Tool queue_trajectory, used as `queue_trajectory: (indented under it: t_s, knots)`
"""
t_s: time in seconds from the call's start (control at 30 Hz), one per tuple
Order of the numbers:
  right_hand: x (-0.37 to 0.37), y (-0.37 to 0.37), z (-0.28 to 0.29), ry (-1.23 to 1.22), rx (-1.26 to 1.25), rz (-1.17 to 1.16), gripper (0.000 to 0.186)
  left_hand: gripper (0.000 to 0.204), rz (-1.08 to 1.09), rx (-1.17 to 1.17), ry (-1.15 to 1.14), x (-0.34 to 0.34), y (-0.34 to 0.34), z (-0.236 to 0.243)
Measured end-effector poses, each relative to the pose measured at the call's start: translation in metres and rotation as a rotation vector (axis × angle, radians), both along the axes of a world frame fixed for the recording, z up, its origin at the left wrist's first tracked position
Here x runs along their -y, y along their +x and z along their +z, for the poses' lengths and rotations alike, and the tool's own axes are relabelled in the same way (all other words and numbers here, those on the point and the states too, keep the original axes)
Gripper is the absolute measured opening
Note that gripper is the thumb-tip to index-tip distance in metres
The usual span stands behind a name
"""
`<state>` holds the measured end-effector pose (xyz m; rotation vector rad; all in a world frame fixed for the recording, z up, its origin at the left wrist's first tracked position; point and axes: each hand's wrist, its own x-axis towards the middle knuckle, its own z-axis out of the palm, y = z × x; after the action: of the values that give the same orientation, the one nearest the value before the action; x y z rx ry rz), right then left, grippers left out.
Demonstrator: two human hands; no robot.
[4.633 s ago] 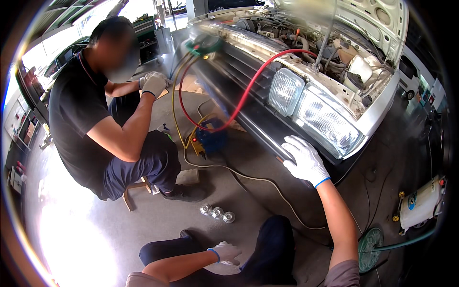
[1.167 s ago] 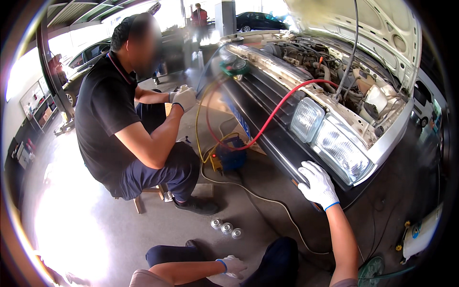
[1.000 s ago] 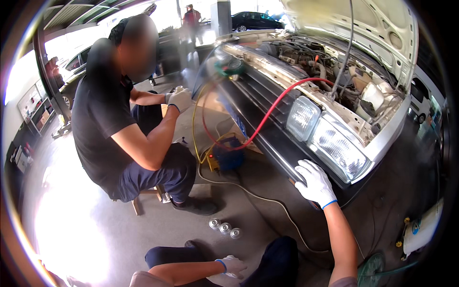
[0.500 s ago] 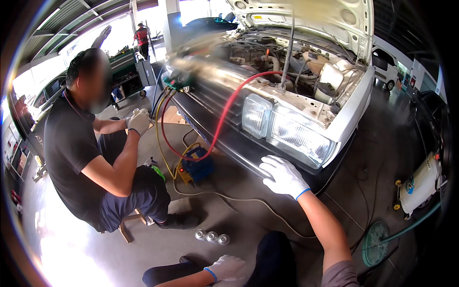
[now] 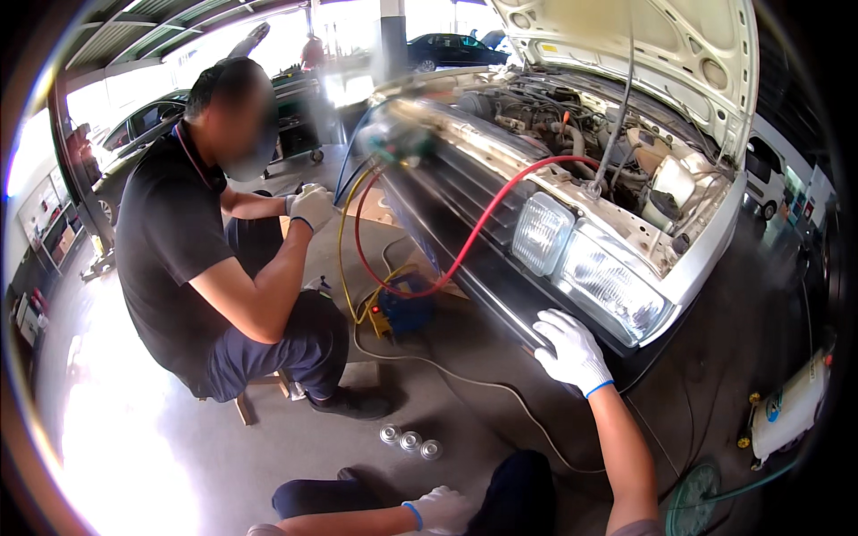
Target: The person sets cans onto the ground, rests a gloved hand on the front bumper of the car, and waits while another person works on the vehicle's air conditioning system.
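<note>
Although the view had swung, the right hand (image 5: 575, 353) stayed with fingers extended over the black bumper (image 5: 492, 288), so its contact was unchanged; the headlight (image 5: 609, 284) sat above those fingers. The left hand (image 5: 442, 510) lay near the right knee (image 5: 521, 487); whether its fingers were curled, I could not tell.

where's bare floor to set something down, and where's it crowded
The floor left of the three cans looks free, bordered by the stool beyond and your left knee nearer. It's crowded around the blue machine, where the yellow hose, red hose and pale cord run.
</note>
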<state>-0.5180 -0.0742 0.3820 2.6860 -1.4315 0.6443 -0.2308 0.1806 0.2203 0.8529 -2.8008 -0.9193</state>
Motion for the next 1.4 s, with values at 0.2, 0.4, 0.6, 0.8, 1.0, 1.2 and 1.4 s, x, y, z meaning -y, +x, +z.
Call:
queue_trajectory:
  t_s: [0.2,0.4,0.6,0.8,1.0,1.2,1.4]
  knots:
    - [0.002,-0.001,0.001,-0.006,0.0,-0.01,0.043,0.044,0.021,0.009,0.027,0.001,-0.009,0.022]
    - [0.001,-0.002,-0.004,-0.022,0.002,-0.003,0.042,0.04,-0.073,0.055,0.079,0.006,-0.008,0.036]
    - [0.005,0.004,-0.003,-0.041,0.014,0.018,0.039,0.041,-0.047,0.06,0.121,0.001,-0.006,0.043]
    - [0.003,0.002,0.002,-0.044,-0.005,-0.01,0.041,0.033,-0.102,-0.11,-0.029,0.004,-0.013,0.023]
    - [0.0,0.0,-0.01,-0.045,-0.003,-0.008,0.043,0.046,-0.07,0.25,0.202,0.004,-0.012,0.024]
    - [-0.001,-0.002,-0.004,-0.04,-0.018,-0.025,0.042,0.047,-0.105,0.285,0.2,-0.009,-0.01,0.024]
    - [-0.002,-0.003,0.0,-0.069,0.024,0.015,0.034,0.043,-0.151,0.269,0.191,-0.004,-0.009,0.022]
